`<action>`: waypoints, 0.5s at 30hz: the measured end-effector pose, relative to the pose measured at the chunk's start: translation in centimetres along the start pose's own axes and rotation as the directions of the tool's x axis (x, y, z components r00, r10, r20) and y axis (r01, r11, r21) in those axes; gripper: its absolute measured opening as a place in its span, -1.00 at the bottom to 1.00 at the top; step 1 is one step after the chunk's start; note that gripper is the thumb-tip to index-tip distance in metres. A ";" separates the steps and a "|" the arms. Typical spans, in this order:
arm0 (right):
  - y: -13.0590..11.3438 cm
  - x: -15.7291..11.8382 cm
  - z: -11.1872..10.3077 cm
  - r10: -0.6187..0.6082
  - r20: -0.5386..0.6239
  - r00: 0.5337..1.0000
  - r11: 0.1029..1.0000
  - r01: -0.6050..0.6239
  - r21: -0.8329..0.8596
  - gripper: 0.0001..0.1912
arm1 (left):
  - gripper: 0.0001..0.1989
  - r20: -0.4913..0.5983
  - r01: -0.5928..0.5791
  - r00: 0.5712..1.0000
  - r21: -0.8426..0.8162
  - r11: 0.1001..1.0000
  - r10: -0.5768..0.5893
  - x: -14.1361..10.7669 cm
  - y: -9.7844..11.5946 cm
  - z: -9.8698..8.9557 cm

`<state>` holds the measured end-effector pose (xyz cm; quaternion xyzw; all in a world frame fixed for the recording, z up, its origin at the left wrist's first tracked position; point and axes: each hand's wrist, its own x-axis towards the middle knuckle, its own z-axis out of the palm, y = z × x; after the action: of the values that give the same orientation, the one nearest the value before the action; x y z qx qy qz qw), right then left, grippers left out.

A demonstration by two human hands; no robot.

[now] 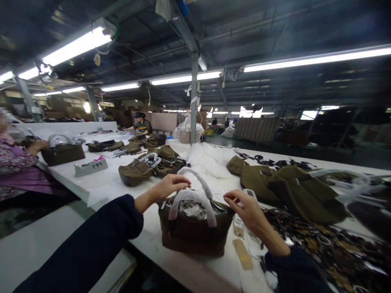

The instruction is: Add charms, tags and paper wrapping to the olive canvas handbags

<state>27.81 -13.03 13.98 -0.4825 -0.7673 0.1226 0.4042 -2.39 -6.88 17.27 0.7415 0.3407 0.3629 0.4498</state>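
The left hand (171, 188) curls at the wrapped handle (195, 179) of the olive handbag (195, 238), perhaps gripping it, the right hand (246, 208) hangs half open and empty, and a hard tug could tip the bag over the white table's (106, 185) near edge.

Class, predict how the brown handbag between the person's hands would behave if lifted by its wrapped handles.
Probably light for its size: crumpled stuffing fills the brown handbag. It stands unaided, so likely fairly stiff. The front handle arches unsupported, so should hold shape.
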 end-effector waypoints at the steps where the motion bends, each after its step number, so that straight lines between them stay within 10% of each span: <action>1: -0.9 0.7 0.3 -0.056 0.073 0.996 0.998 0.053 0.043 -0.79 | -0.66 -0.174 -0.007 0.985 0.007 1.000 0.008 -1.2 -0.8 -0.6; 4: -2.4 3.3 2.8 -0.167 0.367 0.915 0.981 0.120 0.150 -0.82 | -0.63 -0.637 -0.008 0.771 0.000 1.000 0.007 -5.2 -4.9 -1.2; 7: -2.0 5.8 7.1 -0.258 0.592 0.763 0.966 0.187 0.180 -0.84 | -0.51 -0.792 0.016 0.595 -0.161 0.987 -0.139 -8.4 -8.9 0.2; 12: -0.6 7.3 12.2 -0.250 0.774 0.582 0.965 0.209 0.155 -0.79 | -0.46 -0.557 0.013 0.782 -0.435 0.900 -0.280 -8.4 -10.6 3.4; 15: -0.7 6.7 12.2 -0.261 0.758 0.597 0.961 0.230 0.150 -0.74 | -0.51 -0.592 0.015 0.753 -0.419 0.908 -0.286 -6.5 -9.7 3.8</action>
<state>16.98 -5.30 9.89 -0.2657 -0.9224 0.2741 0.0591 -4.22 -10.39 5.65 0.4375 0.4542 0.6159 0.4722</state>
